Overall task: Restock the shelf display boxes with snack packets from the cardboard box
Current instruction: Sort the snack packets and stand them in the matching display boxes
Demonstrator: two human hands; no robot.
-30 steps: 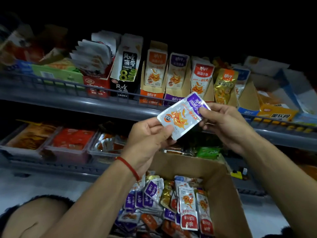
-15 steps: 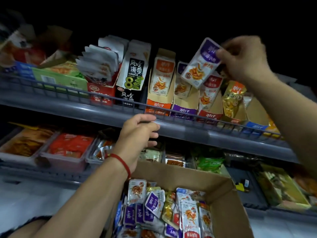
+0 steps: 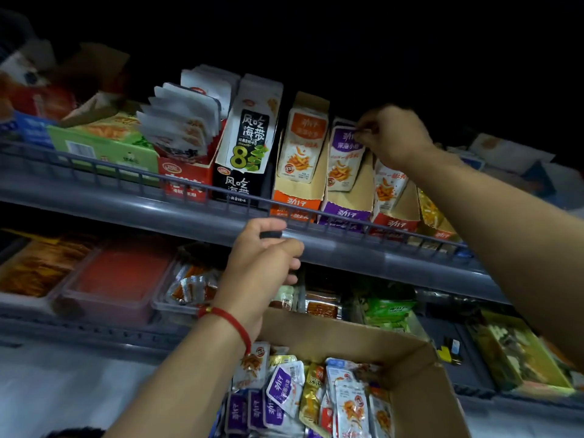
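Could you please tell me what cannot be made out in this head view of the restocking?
- How many packets stand behind the front purple packet: the purple display box hides them.
- Right hand fingertips: bunched at the packet's top, blurred.
- Cardboard box lower part: cut off by the bottom edge.
- Left hand palm: turned away.

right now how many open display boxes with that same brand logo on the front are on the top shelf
4 clearly: the orange box, the purple box next to it where the right hand pinches a packet, the red box, then a yellow box. More may be hidden behind the arm.
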